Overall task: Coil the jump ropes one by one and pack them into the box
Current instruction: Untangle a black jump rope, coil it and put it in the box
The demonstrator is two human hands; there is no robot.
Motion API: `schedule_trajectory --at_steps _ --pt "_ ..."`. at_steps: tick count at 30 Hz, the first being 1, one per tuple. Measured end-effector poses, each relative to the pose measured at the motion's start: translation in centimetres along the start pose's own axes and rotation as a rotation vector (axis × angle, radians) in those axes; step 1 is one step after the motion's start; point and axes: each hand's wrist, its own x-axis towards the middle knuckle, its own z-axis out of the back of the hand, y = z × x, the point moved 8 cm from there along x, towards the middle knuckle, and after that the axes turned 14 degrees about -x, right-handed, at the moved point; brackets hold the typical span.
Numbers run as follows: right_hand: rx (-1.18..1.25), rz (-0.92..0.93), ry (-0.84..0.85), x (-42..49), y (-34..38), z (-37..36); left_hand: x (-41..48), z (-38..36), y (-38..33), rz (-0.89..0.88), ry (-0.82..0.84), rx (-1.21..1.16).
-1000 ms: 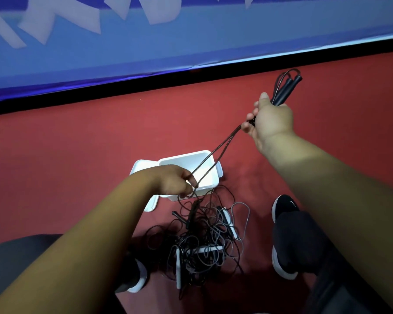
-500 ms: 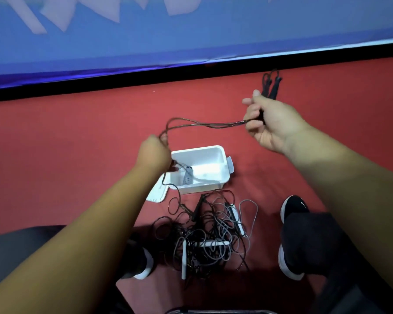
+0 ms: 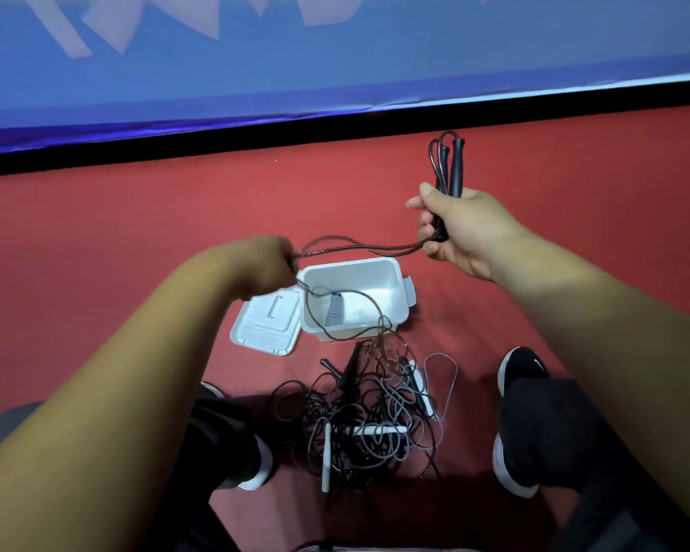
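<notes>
Item: black jump rope (image 3: 359, 249), part-coiled. Right grip (image 3: 467, 233) clenched round its handles (image 3: 455, 169); left grip (image 3: 269, 264) pinching the rope doubled. Advice: keep loops even, draw slack free of pile (image 3: 371, 416).

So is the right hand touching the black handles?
Touching. The head view shows the right hand wrapped round the black handles, fingers curled over them, their tops sticking up above the fist.

Smooth white plastic box (image 3: 395, 272), matt red floor (image 3: 136, 217)

White box (image 3: 391, 280), black rope handles (image 3: 455, 165), red floor (image 3: 136, 233), blue banner (image 3: 335, 65), black-and-white shoes (image 3: 520, 368)
</notes>
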Motion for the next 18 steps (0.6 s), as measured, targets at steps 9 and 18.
schedule_trajectory --at_steps 9,18 --pt "-0.092 0.118 0.152 -2.7 2.0 -3.4 -1.2 -6.7 -5.4 -0.248 0.338 -0.336" --pt "-0.125 0.176 0.208 -3.9 3.2 -3.3 -1.0 -8.6 -8.7 -0.408 0.402 -0.498"
